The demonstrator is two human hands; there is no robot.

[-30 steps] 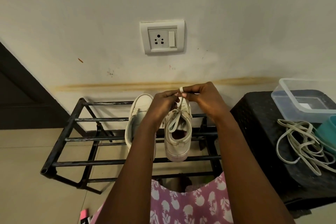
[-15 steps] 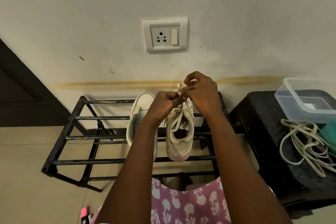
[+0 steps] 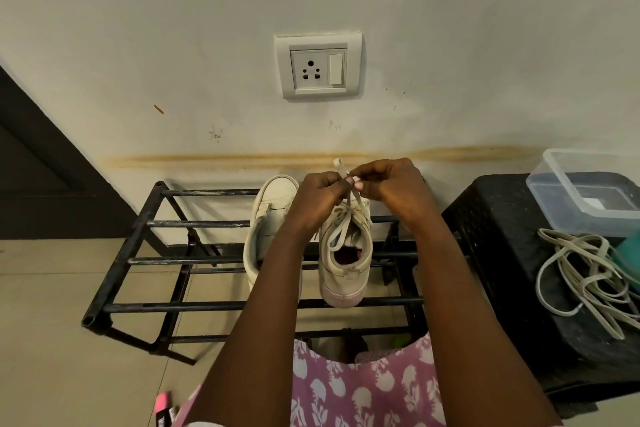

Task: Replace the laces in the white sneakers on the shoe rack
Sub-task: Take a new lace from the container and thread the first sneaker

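While both hands worked above it, two white sneakers sat side by side on the top rails of the one black shoe rack [image 3: 138,260] against the far wall. The left sneaker [image 3: 270,218] was partly hidden by the left forearm. The right sneaker [image 3: 346,270] had its heel nearest and its opening upward. One lace [image 3: 341,170] ran through the right sneaker's eyelets and rose from the tongue to the fingers. The left hand [image 3: 318,198] and the right hand [image 3: 391,187] each pinched that lace between thumb and fingertips, the fingertips meeting just above the far part of the right sneaker.

To the right stood one black stool [image 3: 502,253]. On it lay one clear plastic box [image 3: 588,198] with a small pale patch in its bottom that could not be made out. One bundle of loose laces [image 3: 588,274] lay outside the box, on the stool's top on its near side, beside a teal object [image 3: 627,253] cut off by the frame edge. One wall socket [image 3: 318,66] sat above the sneakers.

Half a second earlier the right hand had arched higher over the left's fingertips. Now the two were level, and the lace's end poked up above the left fingers. Both sneakers had kept their places.
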